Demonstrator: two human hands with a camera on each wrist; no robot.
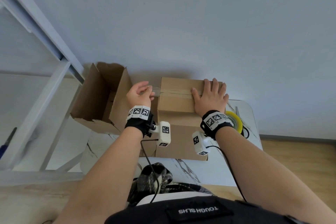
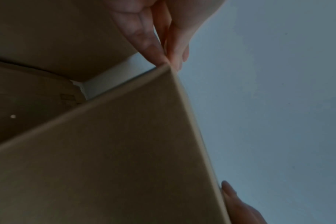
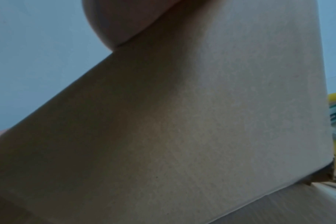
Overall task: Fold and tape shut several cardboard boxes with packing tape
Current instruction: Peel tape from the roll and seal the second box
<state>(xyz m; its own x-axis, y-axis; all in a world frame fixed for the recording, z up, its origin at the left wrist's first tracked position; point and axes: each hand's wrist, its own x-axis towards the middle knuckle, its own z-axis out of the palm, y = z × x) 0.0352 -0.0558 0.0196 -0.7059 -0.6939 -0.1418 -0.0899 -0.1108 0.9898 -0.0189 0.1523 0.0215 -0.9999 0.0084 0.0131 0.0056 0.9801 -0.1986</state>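
A closed cardboard box (image 1: 178, 103) sits on the table on top of more cardboard (image 1: 181, 142). A strip of clear packing tape (image 1: 174, 92) runs along its top seam and sticks out past the left edge. My left hand (image 1: 149, 91) pinches that loose tape end beside the box's left edge; in the left wrist view its fingers (image 2: 153, 45) meet at the box's corner (image 2: 125, 144). My right hand (image 1: 209, 93) lies flat and open on the box top, pressing on the tape. The right wrist view shows only the box side (image 3: 182, 121) and the heel of my palm (image 3: 121, 22).
An open cardboard box (image 1: 101, 96) lies on its side at the left, flaps out. A yellow tape roll (image 1: 235, 120) and scissors (image 1: 244, 130) sit on the white marbled table (image 1: 251, 114) to the right of the box. A white wall stands right behind.
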